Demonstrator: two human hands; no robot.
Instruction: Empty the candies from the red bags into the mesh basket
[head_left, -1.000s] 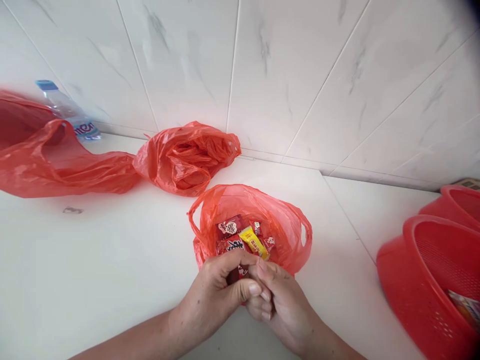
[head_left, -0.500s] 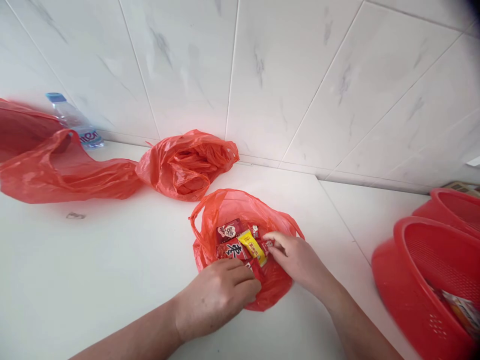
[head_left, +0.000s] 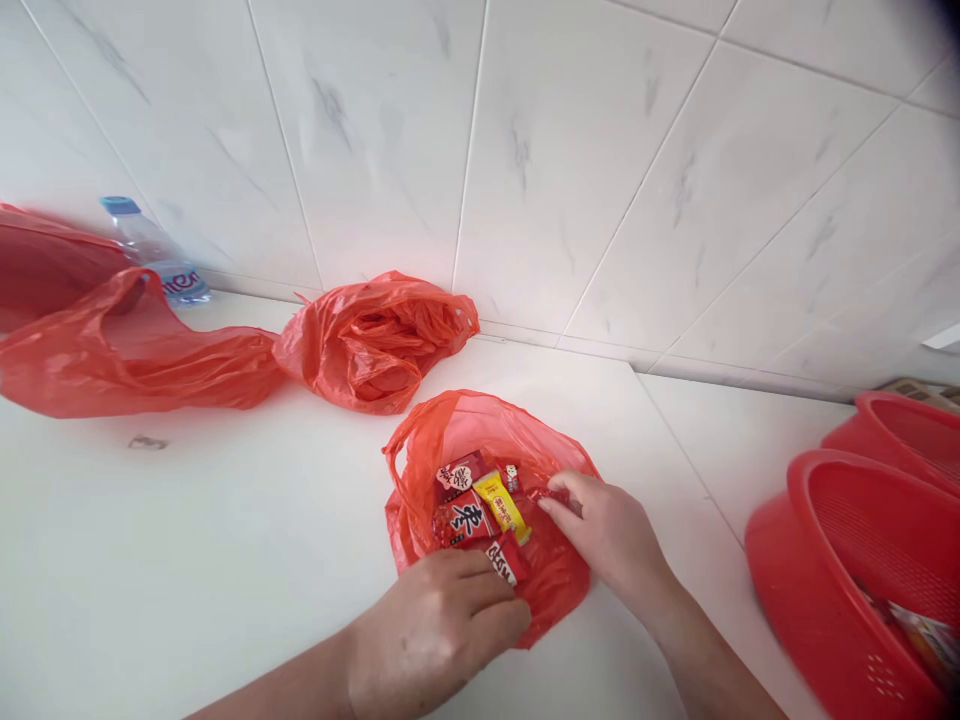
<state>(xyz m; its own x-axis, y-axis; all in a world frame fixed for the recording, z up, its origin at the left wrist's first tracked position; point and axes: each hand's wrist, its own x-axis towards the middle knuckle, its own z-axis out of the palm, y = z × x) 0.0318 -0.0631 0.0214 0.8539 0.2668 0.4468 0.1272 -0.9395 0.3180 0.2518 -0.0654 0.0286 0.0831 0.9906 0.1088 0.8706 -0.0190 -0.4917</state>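
Observation:
A red plastic bag [head_left: 559, 590] lies open-mouthed on the white surface with several small snack packets inside. Among them are a yellow packet [head_left: 502, 508], a dark red packet [head_left: 459, 475], a red packet with large black writing [head_left: 463, 519] and another red packet [head_left: 506, 560] near my left fingers. My left hand [head_left: 450, 620] is closed at the near rim of the bag, its fingertips hidden behind the knuckles. On the right, inside the bag's mouth, my right hand [head_left: 600, 525] pinches a small red packet [head_left: 547, 495] between thumb and fingers.
Behind is a crumpled red bag [head_left: 375, 345]; farther left lies another red bag [head_left: 150, 365], with a clear water bottle [head_left: 176, 270] by the tiled wall [head_left: 525, 180]. Red perforated baskets [head_left: 787, 560] stand at the right, the nearer one holding packaged items. A small dark mark [head_left: 148, 442] is at left.
My right hand now shows the small red packet turned and drawn slightly away from the yellow one. The red packet by my left fingers is more exposed. The whole view has shifted slightly.

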